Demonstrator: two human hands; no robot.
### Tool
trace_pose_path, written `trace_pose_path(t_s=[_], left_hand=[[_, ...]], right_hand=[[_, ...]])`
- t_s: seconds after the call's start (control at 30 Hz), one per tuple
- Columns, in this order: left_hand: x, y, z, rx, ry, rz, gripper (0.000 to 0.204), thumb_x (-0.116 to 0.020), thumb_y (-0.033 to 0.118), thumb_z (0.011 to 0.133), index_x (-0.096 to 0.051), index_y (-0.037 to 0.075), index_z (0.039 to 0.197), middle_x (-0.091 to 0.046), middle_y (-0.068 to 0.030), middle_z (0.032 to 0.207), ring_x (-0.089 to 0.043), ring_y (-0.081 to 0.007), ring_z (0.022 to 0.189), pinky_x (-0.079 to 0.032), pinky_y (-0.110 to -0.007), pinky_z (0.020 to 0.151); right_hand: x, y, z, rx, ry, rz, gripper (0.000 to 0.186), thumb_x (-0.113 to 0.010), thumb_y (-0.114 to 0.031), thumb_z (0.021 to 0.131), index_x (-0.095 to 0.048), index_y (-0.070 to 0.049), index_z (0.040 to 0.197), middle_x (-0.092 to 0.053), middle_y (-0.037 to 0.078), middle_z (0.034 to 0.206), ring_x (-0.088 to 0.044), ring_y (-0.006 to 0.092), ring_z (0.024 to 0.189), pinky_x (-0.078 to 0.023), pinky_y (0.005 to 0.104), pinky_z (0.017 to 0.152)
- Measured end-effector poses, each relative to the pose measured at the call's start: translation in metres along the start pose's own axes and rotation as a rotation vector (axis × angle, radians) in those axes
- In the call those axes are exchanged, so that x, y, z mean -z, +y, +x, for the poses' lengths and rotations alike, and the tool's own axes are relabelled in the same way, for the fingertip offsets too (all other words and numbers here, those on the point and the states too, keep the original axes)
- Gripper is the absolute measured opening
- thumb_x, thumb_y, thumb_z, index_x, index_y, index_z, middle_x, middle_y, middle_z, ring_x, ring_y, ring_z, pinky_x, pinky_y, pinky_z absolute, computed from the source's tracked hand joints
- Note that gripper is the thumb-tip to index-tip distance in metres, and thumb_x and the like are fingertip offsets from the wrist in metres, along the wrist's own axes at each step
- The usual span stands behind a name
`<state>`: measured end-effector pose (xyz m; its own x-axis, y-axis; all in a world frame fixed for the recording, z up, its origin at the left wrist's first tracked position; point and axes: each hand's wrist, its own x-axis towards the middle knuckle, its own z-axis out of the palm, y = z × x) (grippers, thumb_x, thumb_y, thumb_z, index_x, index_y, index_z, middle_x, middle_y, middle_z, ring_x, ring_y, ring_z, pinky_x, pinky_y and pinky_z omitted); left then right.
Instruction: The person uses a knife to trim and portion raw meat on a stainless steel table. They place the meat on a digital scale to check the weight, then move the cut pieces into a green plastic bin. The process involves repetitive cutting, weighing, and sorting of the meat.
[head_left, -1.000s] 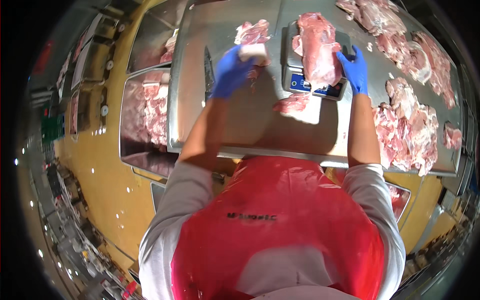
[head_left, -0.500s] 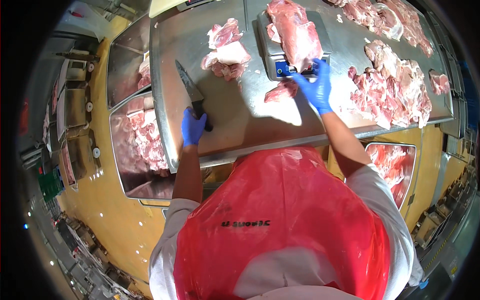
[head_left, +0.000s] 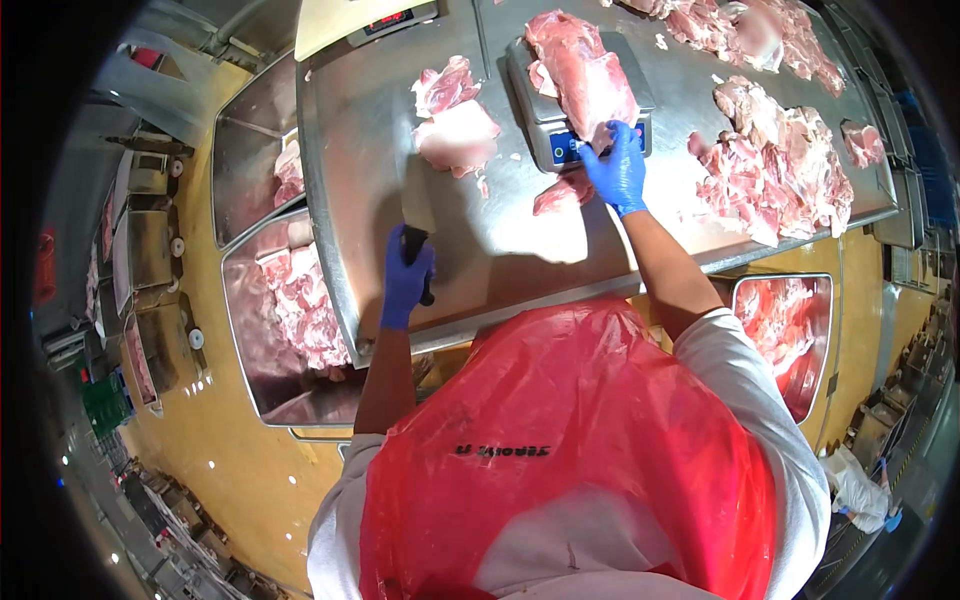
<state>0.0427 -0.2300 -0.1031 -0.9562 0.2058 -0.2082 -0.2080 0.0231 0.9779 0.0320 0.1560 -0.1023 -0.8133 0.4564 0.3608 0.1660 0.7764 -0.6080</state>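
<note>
One knife (head_left: 414, 241) occupies our left hand (head_left: 401, 285), fingers clamped; our right hand (head_left: 617, 175), thumb and fingers apart, adjoins meat (head_left: 583, 78) on the scale (head_left: 632, 65).

Meat-cutting room (knife (head_left: 418, 212), raw cuts (head_left: 580, 75))

Left hand in a blue-violet glove (head_left: 408, 278): the slim knife in its grip (head_left: 413, 246) is black at the handle, its blade blurred and pale. At the right hand in a brighter blue glove (head_left: 617, 178), the long raw meat piece (head_left: 580, 75) is pink with whitish patches, the boxy metal scale (head_left: 641, 98) silver-grey with a dark-blue panel (head_left: 565, 149). Rightward of that hand, the raw meat heap (head_left: 785, 175) is mottled pink and cream; below both, the glossy plastic apron (head_left: 590, 400) is red with black lettering (head_left: 503, 451).
</note>
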Motion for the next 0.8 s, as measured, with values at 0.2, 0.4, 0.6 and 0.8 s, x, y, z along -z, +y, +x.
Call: trace_pose_path(t_s=[0.2,0.4,0.6,0.8], left_hand=[[-0.078,0.049,0.072,-0.115,-0.304,0.146,0.032,-0.055,0.006,0.094,-0.048,0.004,0.126,-0.056,-0.0068,0.075,-0.053,-0.0103,0.055,-0.044,-0.029,0.051],[-0.115,0.088,0.111,-0.538,-0.595,0.49,0.058,-0.051,-0.001,0.089,-0.04,0.002,0.146,-0.05,-0.0144,0.063,-0.051,-0.0198,0.051,-0.041,-0.034,0.054],[-0.096,0.065,0.096,-0.593,-0.614,0.616,0.056,-0.047,-0.003,0.09,-0.042,0.003,0.146,-0.049,-0.0152,0.068,-0.046,-0.0164,0.054,-0.043,-0.033,0.057],[-0.142,0.071,0.13,-0.627,-0.611,0.659,0.063,-0.047,0.006,0.09,-0.033,0.018,0.151,-0.061,-0.0261,0.082,-0.06,-0.0409,0.066,-0.048,-0.048,0.064]], right_hand=[[-0.032,-0.02,0.024,-0.196,0.086,-0.048,0.055,-0.076,-0.03,0.076,-0.052,-0.003,0.117,-0.061,0.024,0.105,-0.061,0.0416,0.097,-0.05,0.0471,0.085],[-0.017,0.012,0.034,-0.055,0.098,-0.016,0.025,-0.063,-0.016,0.082,-0.061,-0.003,0.103,-0.067,0.02,0.079,-0.067,0.0371,0.072,-0.053,0.0458,0.07],[0.027,-0.008,0.047,-0.053,-0.025,0.129,0.023,-0.064,-0.013,0.08,-0.06,0.001,0.097,-0.061,0.018,0.065,-0.063,0.0331,0.059,-0.048,0.042,0.059],[0.025,-0.018,0.044,-0.042,-0.098,0.109,0.018,-0.064,-0.013,0.082,-0.059,0.001,0.092,-0.059,0.017,0.061,-0.062,0.0295,0.055,-0.047,0.0403,0.055]])
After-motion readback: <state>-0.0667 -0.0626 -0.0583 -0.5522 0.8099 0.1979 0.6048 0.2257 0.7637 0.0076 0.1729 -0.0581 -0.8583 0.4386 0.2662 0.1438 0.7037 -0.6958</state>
